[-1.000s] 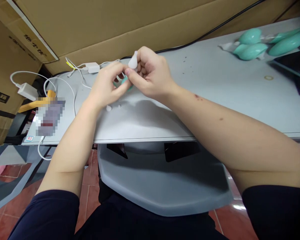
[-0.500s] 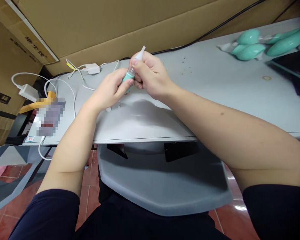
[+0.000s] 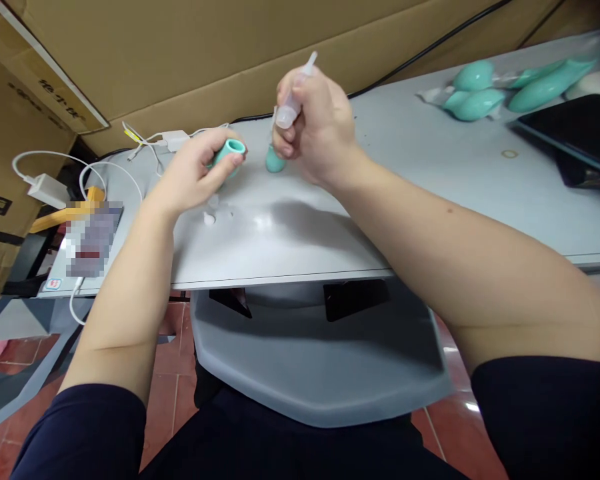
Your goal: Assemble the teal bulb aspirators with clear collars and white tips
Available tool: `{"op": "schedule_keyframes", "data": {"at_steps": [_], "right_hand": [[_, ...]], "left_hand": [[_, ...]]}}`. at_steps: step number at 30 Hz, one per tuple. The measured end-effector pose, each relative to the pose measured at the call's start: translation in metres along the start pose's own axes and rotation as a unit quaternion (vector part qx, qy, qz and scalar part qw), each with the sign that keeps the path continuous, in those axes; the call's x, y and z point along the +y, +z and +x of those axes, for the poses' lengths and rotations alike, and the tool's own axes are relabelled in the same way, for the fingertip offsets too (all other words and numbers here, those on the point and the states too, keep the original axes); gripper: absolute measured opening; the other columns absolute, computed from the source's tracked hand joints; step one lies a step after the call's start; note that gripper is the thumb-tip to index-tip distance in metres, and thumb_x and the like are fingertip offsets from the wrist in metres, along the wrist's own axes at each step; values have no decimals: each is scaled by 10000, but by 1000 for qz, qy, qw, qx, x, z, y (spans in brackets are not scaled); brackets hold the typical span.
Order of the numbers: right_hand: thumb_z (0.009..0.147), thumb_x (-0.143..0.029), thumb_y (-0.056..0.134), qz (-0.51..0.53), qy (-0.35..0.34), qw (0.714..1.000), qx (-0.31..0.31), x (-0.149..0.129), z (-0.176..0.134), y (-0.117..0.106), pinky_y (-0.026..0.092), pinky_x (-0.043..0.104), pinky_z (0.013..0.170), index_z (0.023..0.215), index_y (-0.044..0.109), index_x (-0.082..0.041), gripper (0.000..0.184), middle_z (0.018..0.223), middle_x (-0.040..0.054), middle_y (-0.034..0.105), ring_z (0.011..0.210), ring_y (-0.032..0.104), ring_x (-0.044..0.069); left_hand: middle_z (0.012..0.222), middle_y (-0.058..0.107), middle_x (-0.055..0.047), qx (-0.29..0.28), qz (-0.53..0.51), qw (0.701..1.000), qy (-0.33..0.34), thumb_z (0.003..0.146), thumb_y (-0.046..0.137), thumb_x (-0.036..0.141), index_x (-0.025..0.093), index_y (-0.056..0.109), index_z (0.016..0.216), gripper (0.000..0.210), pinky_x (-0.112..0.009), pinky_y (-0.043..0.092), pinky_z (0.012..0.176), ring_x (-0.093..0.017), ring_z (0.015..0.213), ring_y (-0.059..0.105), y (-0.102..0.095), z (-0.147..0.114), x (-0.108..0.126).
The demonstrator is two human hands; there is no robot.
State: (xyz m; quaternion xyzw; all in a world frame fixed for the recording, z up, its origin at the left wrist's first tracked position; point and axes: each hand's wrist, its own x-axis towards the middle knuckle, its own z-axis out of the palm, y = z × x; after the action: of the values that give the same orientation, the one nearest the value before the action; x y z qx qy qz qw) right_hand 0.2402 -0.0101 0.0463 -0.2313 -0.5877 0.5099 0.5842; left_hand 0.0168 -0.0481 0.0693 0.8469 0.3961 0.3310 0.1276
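Observation:
My left hand (image 3: 193,167) is closed around a mint-green rubber bulb (image 3: 234,148), whose round open mouth faces up. In the air to the right, my right hand (image 3: 323,123) grips a translucent plastic nozzle (image 3: 290,110). The nozzle's thin tip points up and its wide end points down toward me. The two parts are apart. Just below my right fingers, another mint-green piece (image 3: 275,161) shows on the table, partly hidden by the hand. Small whitish bits (image 3: 209,219) lie near my left wrist.
Several mint-green bulbs (image 3: 475,103) in clear wrapping lie at the back right beside a dark flat device (image 3: 575,127). A tan ring (image 3: 509,154) lies nearby. White chargers (image 3: 50,190) with cables and a blurred phone (image 3: 95,240) are at left. Cardboard (image 3: 205,60) stands behind.
The nozzle has come away from the green bulb. My right hand has lifted it up and to the right, while my left hand has shifted left with the bulb, uncovering its mouth.

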Motion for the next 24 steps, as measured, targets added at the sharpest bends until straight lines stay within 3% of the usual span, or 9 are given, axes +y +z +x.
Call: {"op": "schedule_keyframes", "data": {"at_steps": [4, 8, 13, 16, 18, 21, 24], "right_hand": [[1025, -588, 713, -95, -59, 994, -3, 9, 5, -11, 394, 373, 630, 858, 526, -309, 375, 724, -22, 456, 641, 433, 206], [1053, -599, 745, -163, -109, 980, -36, 15, 3, -12, 495, 424, 826, 813, 536, -312, 429, 863, 39, 591, 848, 542, 257], [1041, -647, 782, -175, -89, 979, -59, 12, -3, -13, 516, 427, 913, 827, 562, -311, 455, 976, 38, 669, 915, 575, 260], [1034, -623, 798, -161, -72, 982, -71, 13, -5, -12, 493, 409, 851, 932, 627, -314, 367, 990, 20, 676, 879, 556, 238], [1011, -619, 833, -146, -60, 985, -73, 15, -6, -11, 465, 394, 794, 998, 628, -314, 367, 940, -1, 644, 814, 525, 217], [968, -650, 906, -136, -42, 987, -75, 16, -6, -10, 431, 379, 735, 1029, 603, -314, 457, 881, -27, 622, 757, 527, 203], [864, -634, 1023, -125, -18, 988, -85, 14, -7, -10, 431, 385, 689, 1007, 603, -326, 540, 849, -33, 647, 772, 587, 225]], "left_hand": [[1150, 793, -103, 11, 40, 999, -4, 917, 814, 809, 320, 833, 1003, 497, -479, 669, 837, -332, 1079, 739, -15, 18, -3], [959, 795, -76, -26, 64, 997, -19, 811, 925, 673, 314, 835, 880, 376, -463, 609, 736, -297, 877, 699, -14, 36, -11], [922, 831, -55, -38, 47, 997, -47, 818, 932, 619, 287, 814, 873, 356, -489, 624, 817, -294, 849, 738, 4, 37, -33], [977, 867, -53, -19, 53, 997, -61, 851, 930, 680, 259, 842, 942, 440, -501, 628, 854, -264, 856, 742, 15, 30, -46], [998, 880, -59, -19, 67, 995, -67, 868, 929, 611, 256, 857, 978, 378, -521, 637, 886, -271, 870, 757, 19, 25, -53], [1100, 887, -97, -26, 76, 995, -56, 829, 941, 430, 256, 859, 1052, 294, -574, 650, 1028, -360, 1033, 817, 19, 20, -55], [1263, 874, -113, -14, 78, 997, -24, 781, 975, 358, 263, 858, 1202, 448, -601, 607, 1198, -408, 1243, 798, 14, 17, -47]]}}
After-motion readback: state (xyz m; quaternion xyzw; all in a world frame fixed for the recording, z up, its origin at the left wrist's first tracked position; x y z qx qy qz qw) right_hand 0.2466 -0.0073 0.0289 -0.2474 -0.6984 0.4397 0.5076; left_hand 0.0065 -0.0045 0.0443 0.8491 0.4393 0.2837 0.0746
